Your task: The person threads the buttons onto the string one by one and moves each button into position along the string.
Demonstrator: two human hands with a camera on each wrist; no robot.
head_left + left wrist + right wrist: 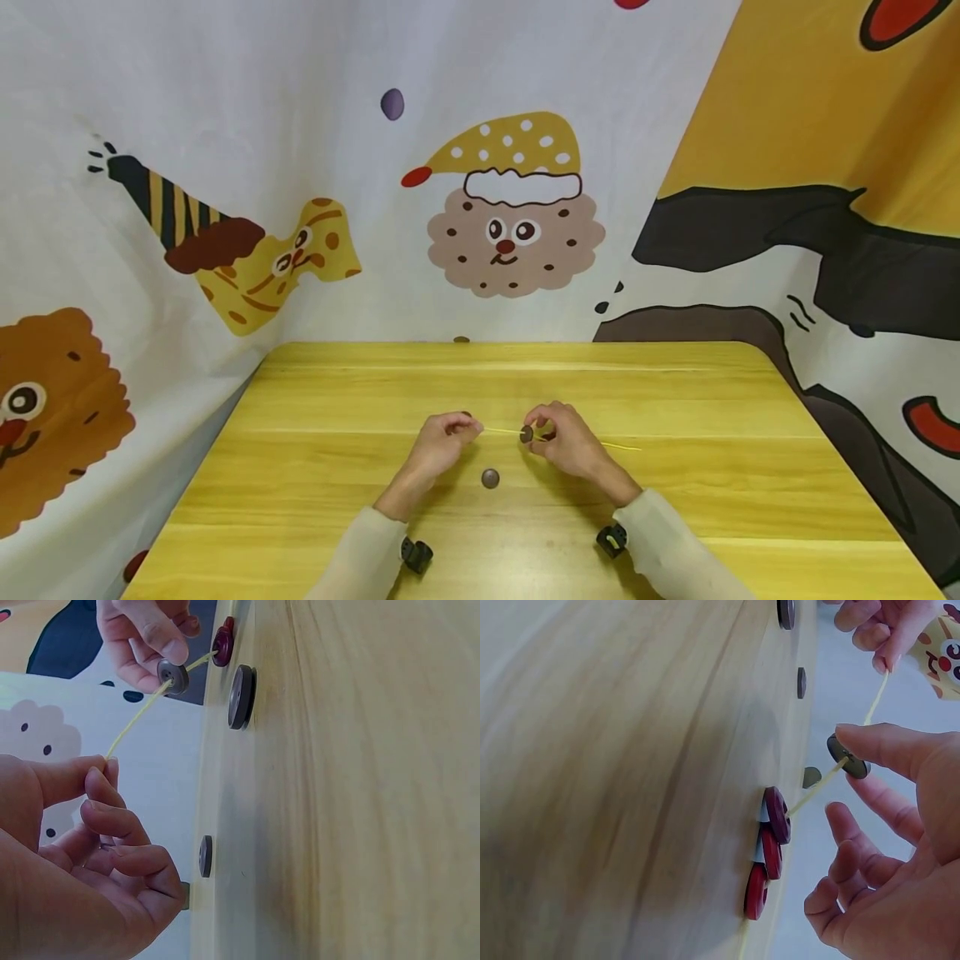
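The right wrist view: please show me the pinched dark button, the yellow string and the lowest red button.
Pinched dark button (857,765), right wrist view: its uncovered face.
Yellow string (877,697), right wrist view: its upper stretch.
Lowest red button (755,892), right wrist view: its visible side.

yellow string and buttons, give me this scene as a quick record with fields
left hand: pinches the thin yellow string
right hand: pinches a dark brown round button
threading: the string runs through the held button
further along the string: three red-to-maroon round buttons, close together
on the table: two loose dark brown round buttons, apart from each other
surface: yellow wood-grain table
backdrop: white cartoon-print cloth
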